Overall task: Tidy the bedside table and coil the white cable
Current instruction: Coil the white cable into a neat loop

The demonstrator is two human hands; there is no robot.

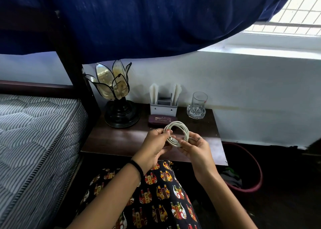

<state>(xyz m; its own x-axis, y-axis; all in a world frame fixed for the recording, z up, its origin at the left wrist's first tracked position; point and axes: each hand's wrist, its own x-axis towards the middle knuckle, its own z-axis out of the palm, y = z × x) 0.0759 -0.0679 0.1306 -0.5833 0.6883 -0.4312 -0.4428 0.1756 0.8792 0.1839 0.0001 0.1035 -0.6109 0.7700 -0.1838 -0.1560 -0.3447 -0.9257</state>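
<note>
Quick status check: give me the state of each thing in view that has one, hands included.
cable: wound into loops, held above the table by both hands
left hand: pinches the coil's left side
right hand: grips the coil's lower right
glass: upright, looks empty, on a coaster
lamp: upright, unlit
case: closed, lying flat
holder: upright against the wall
table: carries lamp, case, holder, glass

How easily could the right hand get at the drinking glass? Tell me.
Probably not yet: the right hand is gripping the white cable. The path to the glass at the back right of the table looks unobstructed.
</note>
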